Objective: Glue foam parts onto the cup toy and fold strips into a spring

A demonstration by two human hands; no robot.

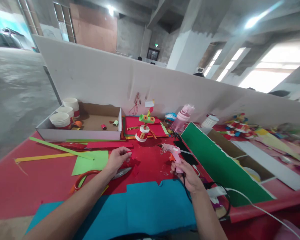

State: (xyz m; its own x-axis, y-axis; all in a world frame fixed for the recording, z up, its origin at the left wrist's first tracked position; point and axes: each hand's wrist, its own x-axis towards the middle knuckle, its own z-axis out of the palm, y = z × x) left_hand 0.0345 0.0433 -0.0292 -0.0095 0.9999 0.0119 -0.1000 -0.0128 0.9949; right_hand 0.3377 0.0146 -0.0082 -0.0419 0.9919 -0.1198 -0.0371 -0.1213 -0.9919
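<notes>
Already, the cup figure (pixel 142 134) on the table (pixel 150 168) has its head (pixel 149 119) and coiled arms (pixel 133 128); cups (pixel 60 120) in the box (pixel 82 135) lack both. The right hand (pixel 187 174) grips the glue gun (pixel 175 153); the left hand (pixel 118 160) curls, any pinch unclear.

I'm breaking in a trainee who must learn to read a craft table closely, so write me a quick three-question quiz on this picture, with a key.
1. What does the right hand hold? A) a ruler B) a glue gun C) a paintbrush
2. True or false: the cup figure stands outside the box that holds the paper cups.
3. Fill in: the drinking bottle near the white partition is ____ in colour.

Key: 1. B; 2. True; 3. pink.
</notes>
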